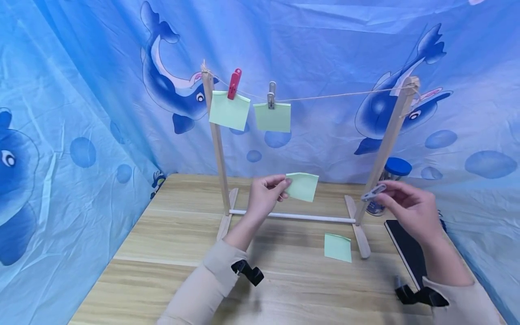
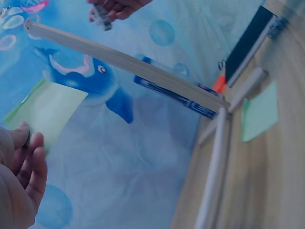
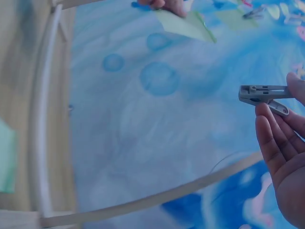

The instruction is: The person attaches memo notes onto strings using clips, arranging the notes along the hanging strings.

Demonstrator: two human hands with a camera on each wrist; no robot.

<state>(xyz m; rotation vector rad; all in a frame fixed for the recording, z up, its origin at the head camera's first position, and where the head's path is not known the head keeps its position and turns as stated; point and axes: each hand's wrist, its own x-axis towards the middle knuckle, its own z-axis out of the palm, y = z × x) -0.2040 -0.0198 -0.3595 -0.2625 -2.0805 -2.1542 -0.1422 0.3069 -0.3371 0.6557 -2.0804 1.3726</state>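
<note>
My left hand [image 1: 268, 194] pinches a pale green paper note [image 1: 304, 187] by its left edge, above the table and below the string. In my right hand [image 1: 412, 210] a grey clothespin [image 3: 264, 93] is held between thumb and fingers, in front of the rack's right post [image 1: 390, 131]. Two green notes hang from the string [image 1: 333, 96]: the left note [image 1: 229, 110] under a red clothespin [image 1: 234, 84], the other note [image 1: 273, 118] under a grey clothespin [image 1: 271, 95]. Another green note [image 1: 338, 247] lies on the table near the rack's right foot [image 1: 358, 230].
A clear jar with a blue lid [image 1: 398, 166] stands behind the right post. A dark flat object [image 1: 408, 248] lies at the table's right side, under my right forearm. The rack's white crossbar [image 1: 313, 218] runs low between the posts. Blue dolphin-print cloth [image 1: 317, 54] hangs behind.
</note>
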